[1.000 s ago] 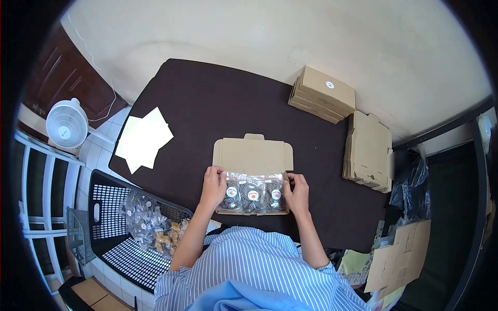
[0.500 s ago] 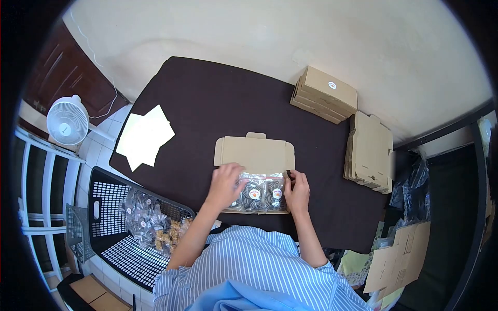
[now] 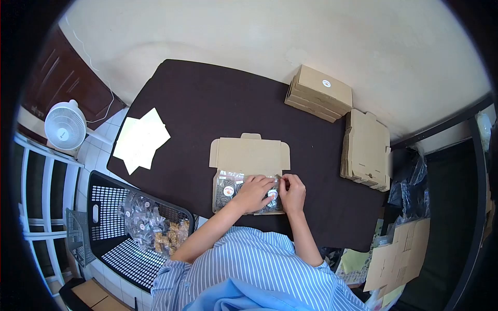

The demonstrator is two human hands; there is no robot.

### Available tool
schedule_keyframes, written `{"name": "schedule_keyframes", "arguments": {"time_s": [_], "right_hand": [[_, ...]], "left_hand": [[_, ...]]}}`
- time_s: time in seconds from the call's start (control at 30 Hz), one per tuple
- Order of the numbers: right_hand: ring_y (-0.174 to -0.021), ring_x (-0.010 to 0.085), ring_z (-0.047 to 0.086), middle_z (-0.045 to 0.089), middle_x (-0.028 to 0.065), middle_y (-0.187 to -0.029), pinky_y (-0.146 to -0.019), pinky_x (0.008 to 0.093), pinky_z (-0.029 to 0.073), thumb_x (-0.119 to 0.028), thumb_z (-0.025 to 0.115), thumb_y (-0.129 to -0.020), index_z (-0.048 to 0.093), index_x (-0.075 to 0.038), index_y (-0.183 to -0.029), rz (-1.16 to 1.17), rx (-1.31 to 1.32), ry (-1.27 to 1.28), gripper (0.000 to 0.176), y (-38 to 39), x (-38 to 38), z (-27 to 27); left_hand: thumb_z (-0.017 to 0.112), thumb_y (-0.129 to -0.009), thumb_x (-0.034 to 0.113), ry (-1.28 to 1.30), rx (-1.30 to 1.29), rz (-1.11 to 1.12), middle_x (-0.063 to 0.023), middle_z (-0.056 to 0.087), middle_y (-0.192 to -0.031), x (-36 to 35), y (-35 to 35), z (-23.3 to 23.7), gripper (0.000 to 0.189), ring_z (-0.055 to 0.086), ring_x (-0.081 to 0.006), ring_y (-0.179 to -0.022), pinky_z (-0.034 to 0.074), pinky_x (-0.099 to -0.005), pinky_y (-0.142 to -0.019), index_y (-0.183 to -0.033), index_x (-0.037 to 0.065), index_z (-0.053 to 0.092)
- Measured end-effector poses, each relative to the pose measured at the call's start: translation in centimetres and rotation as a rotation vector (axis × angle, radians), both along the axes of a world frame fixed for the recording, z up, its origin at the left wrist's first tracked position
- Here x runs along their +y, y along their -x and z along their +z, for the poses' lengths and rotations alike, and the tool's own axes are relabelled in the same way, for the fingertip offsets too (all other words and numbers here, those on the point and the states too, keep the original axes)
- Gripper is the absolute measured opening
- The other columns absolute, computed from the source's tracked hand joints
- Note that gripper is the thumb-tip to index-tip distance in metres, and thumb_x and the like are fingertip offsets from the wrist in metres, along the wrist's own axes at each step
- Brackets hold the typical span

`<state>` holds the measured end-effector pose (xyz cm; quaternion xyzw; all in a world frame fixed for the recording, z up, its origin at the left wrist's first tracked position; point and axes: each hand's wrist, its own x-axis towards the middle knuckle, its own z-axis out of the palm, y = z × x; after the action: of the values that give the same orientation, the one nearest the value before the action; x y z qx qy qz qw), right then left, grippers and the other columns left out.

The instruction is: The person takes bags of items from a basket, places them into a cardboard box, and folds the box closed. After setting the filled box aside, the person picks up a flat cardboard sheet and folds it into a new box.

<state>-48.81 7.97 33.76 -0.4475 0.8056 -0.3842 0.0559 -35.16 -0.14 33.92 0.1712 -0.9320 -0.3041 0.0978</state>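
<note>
An open cardboard mailer box (image 3: 250,154) lies on the dark table with its lid folded back, away from me. Clear plastic packets (image 3: 227,189) with dark, coiled-looking contents and round white stickers fill its tray side by side. My left hand (image 3: 252,194) lies across the right-hand packet, fingers stretched out and covering part of it. At the tray's right edge, my right hand (image 3: 293,194) has its thumb and fingers pinched together at the packet's upper right corner. The fingertips of both hands are close to each other.
Closed boxes (image 3: 321,93) are stacked at the back right, near a pile of flat cardboard boxes (image 3: 365,150). Pale paper sheets (image 3: 140,140) lie at the left. A black basket (image 3: 124,254) of bagged goods (image 3: 145,215) stands beside the table, by a white fan (image 3: 66,127).
My left hand has moved right, from the box's left side onto the right-hand packet, uncovering the left one. My right hand stays at the right edge. The view has shifted slightly.
</note>
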Motion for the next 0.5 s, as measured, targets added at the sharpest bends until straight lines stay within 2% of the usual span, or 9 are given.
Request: {"name": "schedule_keyframes", "arguments": {"time_s": [0.27, 0.37, 0.5], "right_hand": [[-0.073, 0.0314, 0.062, 0.063, 0.0120, -0.081, -0.065, 0.0380, 0.049, -0.005, 0.059, -0.077, 0.065, -0.002, -0.082, 0.199, -0.022, -0.112, 0.008, 1.5, 0.0, 1.7], [-0.075, 0.0317, 0.062, 0.063, 0.0111, -0.082, -0.066, 0.0394, 0.050, -0.006, 0.058, -0.077, 0.066, -0.004, -0.082, 0.256, -0.028, -0.158, 0.009, 1.7, -0.1, 1.7], [-0.075, 0.0307, 0.062, 0.063, 0.0102, -0.082, -0.067, 0.0391, 0.050, -0.006, 0.058, -0.076, 0.066, -0.004, -0.080, 0.248, -0.014, -0.172, 0.009, 1.5, 0.0, 2.0]], "left_hand": [[0.059, -0.081, 0.025, -0.056, -0.001, -0.034, -0.0106, 0.053, -0.121, 0.0, -0.5, 0.4, 0.043, 0.046, -0.0263, -0.113, 0.030, -0.0406, -0.099, -0.118, 0.005, 0.054], [0.061, -0.079, 0.022, -0.066, 0.152, 0.030, -0.0110, 0.052, -0.121, -0.3, -1.3, 0.3, 0.040, 0.045, -0.0273, -0.113, 0.031, -0.0412, -0.098, -0.116, 0.006, 0.055], [0.062, -0.074, 0.011, 0.108, 0.197, 0.561, -0.0112, 0.052, -0.113, -2.5, -5.2, 2.7, 0.038, 0.045, -0.0284, -0.109, 0.033, -0.0424, -0.093, -0.111, 0.005, 0.053]]}}
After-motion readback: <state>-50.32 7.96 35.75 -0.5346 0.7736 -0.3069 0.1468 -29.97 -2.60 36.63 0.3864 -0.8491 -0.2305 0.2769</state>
